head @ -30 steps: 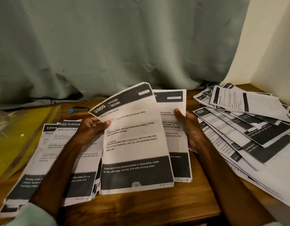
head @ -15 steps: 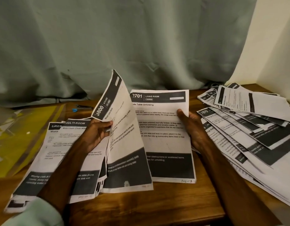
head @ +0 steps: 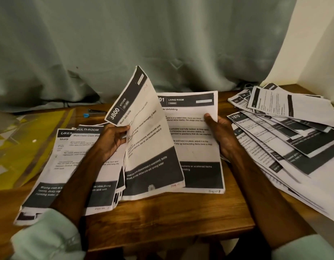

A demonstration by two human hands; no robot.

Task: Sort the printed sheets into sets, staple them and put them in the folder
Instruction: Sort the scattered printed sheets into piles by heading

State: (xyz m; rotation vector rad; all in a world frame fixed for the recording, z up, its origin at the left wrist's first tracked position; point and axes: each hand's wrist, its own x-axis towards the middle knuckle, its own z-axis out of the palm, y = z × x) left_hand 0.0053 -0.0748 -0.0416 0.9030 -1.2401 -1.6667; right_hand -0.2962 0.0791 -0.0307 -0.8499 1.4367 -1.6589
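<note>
My left hand pinches the left edge of the "3800 Kitchen" sheet, lifted and tilted up off the stack. Under it lies the "Living Room" sheet, whose right edge my right hand grips with the thumb on top. Sorted sheets headed "Multi-room" lie spread at the left under my left forearm. A fanned heap of unsorted sheets covers the right of the table. A yellow clear folder lies at the far left. A stapler with a blue tip sits behind the left pile.
The wooden table shows bare wood at the front between my arms. A grey-green curtain hangs right behind it and a cream wall stands at the back right.
My left hand has peeled the Kitchen sheet up and leftward off the stack, uncovering the Living Room sheet. My right hand keeps its hold on the right edge.
</note>
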